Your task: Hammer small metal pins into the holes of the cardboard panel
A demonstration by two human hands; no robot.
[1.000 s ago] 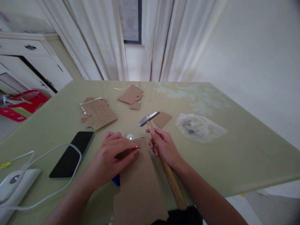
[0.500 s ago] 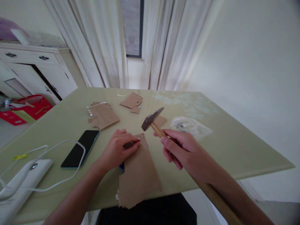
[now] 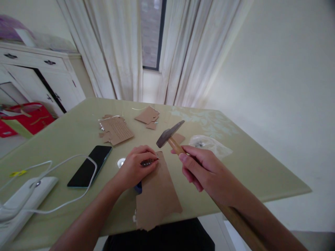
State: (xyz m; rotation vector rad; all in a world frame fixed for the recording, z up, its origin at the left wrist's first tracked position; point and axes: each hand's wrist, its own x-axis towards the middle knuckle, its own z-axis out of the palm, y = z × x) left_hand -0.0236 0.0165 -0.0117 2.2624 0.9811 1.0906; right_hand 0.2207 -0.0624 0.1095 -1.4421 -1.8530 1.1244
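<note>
Head view: a hammer (image 3: 170, 136) is held raised in the right hand (image 3: 201, 169), whose fingers are wrapped fully round the wooden handle close below the metal head, the head hanging above the far end of a long cardboard strip (image 3: 156, 193). The strip lies flat on the counter (image 3: 248, 164) and overhangs the near edge. Its far end is pinned down by the left hand (image 3: 136, 166), the fingers curled and pinched together on something small and dark at the strip's top edge; what is pinched is too small to be told. A few small marks or holes can be made out near those fingertips, so some punching may already have been done, though this is judged only loosely. A further strike appears to be in preparation, the hammer not being in contact with the cardboard. Other perforated cardboard pieces (image 3: 116, 129) lie further back, a clear plastic bag (image 3: 210, 144) to the right, and a phone (image 3: 90, 165) with a white cable (image 3: 65, 164) to the left.
</note>
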